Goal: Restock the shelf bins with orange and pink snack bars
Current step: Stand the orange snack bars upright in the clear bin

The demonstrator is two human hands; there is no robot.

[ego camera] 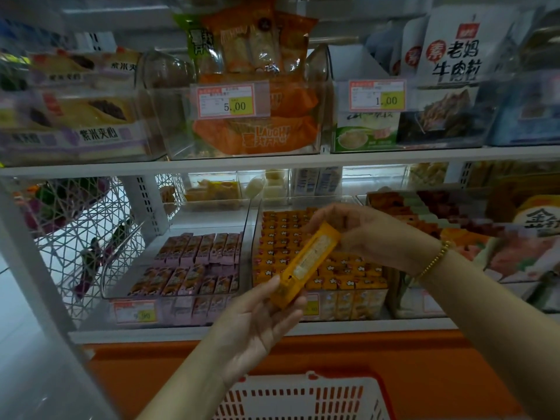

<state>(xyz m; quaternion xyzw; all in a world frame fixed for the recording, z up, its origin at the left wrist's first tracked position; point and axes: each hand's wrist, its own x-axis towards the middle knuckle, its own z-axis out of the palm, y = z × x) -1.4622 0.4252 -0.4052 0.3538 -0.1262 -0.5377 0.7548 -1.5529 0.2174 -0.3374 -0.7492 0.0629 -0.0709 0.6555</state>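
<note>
Orange snack bar (309, 265) held tilted above orange-bar bin (257, 219). Left hand (260, 316) grips lower end, right hand (351, 234) pinches upper end.
Risk: bin looks tightly packed, so forced bar may jam or tip neighbours. Glossy wrapper may slip into pink-bar bin (142, 262) alongside.
Bar: flat, rectangular, pale label panel.
Bins: clear rigid plastic.

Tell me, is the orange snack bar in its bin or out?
Out. The orange bar is tilted in front of the orange-bar bin, left hand holding its lower end, right hand pinching its upper end.
</note>
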